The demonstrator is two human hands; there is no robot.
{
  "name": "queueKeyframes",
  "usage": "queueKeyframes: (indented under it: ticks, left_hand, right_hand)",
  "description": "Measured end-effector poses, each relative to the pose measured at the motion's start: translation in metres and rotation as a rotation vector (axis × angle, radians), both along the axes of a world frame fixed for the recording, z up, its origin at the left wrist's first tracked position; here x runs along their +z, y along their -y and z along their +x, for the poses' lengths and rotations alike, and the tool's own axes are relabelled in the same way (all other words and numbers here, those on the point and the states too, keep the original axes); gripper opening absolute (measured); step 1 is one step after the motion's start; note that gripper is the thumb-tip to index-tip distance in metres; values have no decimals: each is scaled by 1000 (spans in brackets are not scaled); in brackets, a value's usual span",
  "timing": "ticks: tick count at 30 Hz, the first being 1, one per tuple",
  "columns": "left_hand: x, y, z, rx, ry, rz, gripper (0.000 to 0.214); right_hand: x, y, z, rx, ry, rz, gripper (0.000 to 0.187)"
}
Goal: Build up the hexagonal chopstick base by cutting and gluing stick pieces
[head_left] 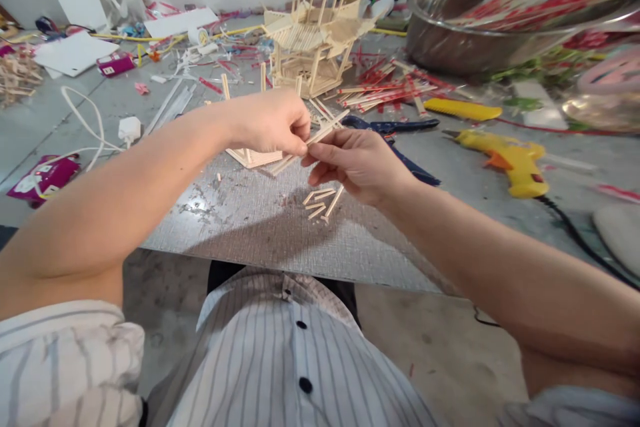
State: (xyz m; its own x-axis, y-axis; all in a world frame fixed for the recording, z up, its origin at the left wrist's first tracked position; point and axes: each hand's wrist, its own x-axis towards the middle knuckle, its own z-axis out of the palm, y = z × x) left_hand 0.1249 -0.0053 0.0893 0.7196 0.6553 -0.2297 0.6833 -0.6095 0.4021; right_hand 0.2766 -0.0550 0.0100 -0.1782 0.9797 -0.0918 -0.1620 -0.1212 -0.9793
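Note:
Over the middle of the table my left hand (277, 121) and my right hand (360, 163) meet, fingertips almost touching. Both pinch a thin pale wooden stick (330, 125), tilted up to the right; whether it is one stick or a pair I cannot tell. Partly hidden behind my left hand is a small wooden frame (245, 157) with upright posts. Several short cut stick pieces (315, 205) lie below my right hand. Beyond my hands stands a tiered wooden pavilion model (320, 33) made of sticks. Blue-handled pliers (413, 163) lie just past my right hand.
At the right lie a yellow glue gun (515, 157) with a black cord and a yellow utility knife (463, 109). A steel basin (440, 47) holds red-wrapped sticks. More sticks (385, 90) are scattered before it. A white cable (95, 113) and purple boxes (45, 177) sit left.

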Motion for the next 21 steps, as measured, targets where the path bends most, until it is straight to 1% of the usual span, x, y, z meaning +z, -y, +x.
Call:
queueKeyframes:
  ticks: [4,7,9,10,12,14,15,16,17,19,21]
  left_hand:
    - [-1,-10,-5,29,-35,61,11]
    - [8,-21,-14,75,-65,73,19]
    - [17,-30,-24,129,-59,128,24]
    - [21,-36,-30,140,-18,186,27]
    - [22,-49,-41,214,30,198,31]
    - [13,-64,-48,266,41,139,34]
    - [6,-71,-50,285,8,80,33]
    - [-3,-78,-50,343,-45,11,28]
    - [-11,-83,-49,372,-47,-44,24]
    - [-28,-89,-46,391,-12,-125,19]
    - [-39,-90,-42,380,4,-123,14]
  right_hand:
    - [-4,-4,-18,-143,-104,-67,12]
    - [-11,-11,-29,-254,-208,-149,12]
    - [-17,-18,-38,-312,-252,-216,12]
    - [-21,-22,-42,-325,-257,-250,12]
    - [-28,-28,-52,-327,-244,-298,11]
    - [-33,-33,-62,-329,-219,-318,11]
    - [-34,-35,-66,-334,-207,-322,11]
    - [-35,-37,-69,-342,-200,-325,11]
    - [-35,-38,-72,-348,-197,-328,10]
    - [-35,-39,-76,-345,-209,-327,10]
    - [-36,-39,-76,-340,-232,-323,10]
